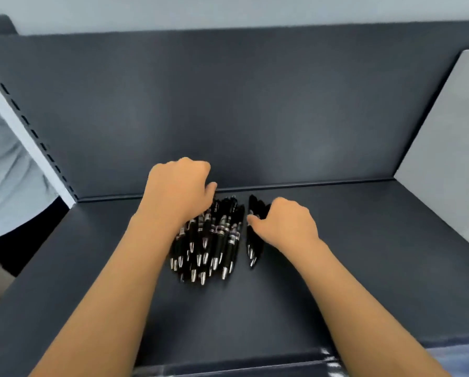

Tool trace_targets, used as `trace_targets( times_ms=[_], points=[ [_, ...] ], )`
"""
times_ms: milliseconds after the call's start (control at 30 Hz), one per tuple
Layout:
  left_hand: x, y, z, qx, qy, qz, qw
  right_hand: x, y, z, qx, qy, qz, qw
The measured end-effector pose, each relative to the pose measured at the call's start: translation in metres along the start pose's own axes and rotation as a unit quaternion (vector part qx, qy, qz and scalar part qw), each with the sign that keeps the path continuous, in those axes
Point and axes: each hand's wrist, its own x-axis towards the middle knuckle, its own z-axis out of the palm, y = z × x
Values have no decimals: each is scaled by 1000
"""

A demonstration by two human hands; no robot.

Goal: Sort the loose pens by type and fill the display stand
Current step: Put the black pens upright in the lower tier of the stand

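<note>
A pile of several black pens (pixel 214 240) with silver tips lies on the dark shelf (pixel 336 268), tips pointing toward me. A smaller group of black pens (pixel 252 251) lies just right of the pile, apart from it. My left hand (pixel 176 191) hovers over the far left part of the pile with curled fingers; what it holds is hidden. My right hand (pixel 285 224) grips the upper ends of the smaller group with curled fingers. No display stand is in view.
The shelf has a dark back panel (pixel 228 104) and a slotted upright (pixel 29 123) at the left. A pale grey side panel (pixel 445 131) stands at the right. Another person's light shirt (pixel 7 170) shows at the far left.
</note>
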Motion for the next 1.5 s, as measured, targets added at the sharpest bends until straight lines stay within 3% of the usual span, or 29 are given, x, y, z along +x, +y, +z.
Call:
trace_targets(
  times_ms=[233,667,733,800,867,933,1033,1167,1300,1400,1500],
  points=[
    [-1,-15,27,-129,11,25,991,21,-23,8,26,-26,72,997],
    [-10,-16,25,-215,-4,32,976,20,-17,16,5,-4,66,998],
    [-11,-16,22,-228,2,29,973,19,-11,13,66,-7,73,995],
    [-14,-18,19,-237,11,26,971,16,-4,5,203,-46,76,975],
    [-17,-19,17,-255,15,23,967,7,1,-7,362,-104,70,924],
    [-19,-18,13,-295,17,12,955,-7,6,-21,449,-131,56,882],
    [-22,-2,1,-420,11,-7,907,-28,21,-47,502,-125,26,856],
    [-20,59,-33,-590,-5,5,807,-54,54,-89,557,-80,-21,827],
    [-5,150,-72,-681,-84,30,727,-74,97,-133,561,-42,-77,823],
    [7,221,-92,-748,-89,39,657,-90,146,-168,555,9,-94,826],
    [10,293,-105,-769,-79,48,632,-104,210,-199,537,57,-104,835]
  ],
)
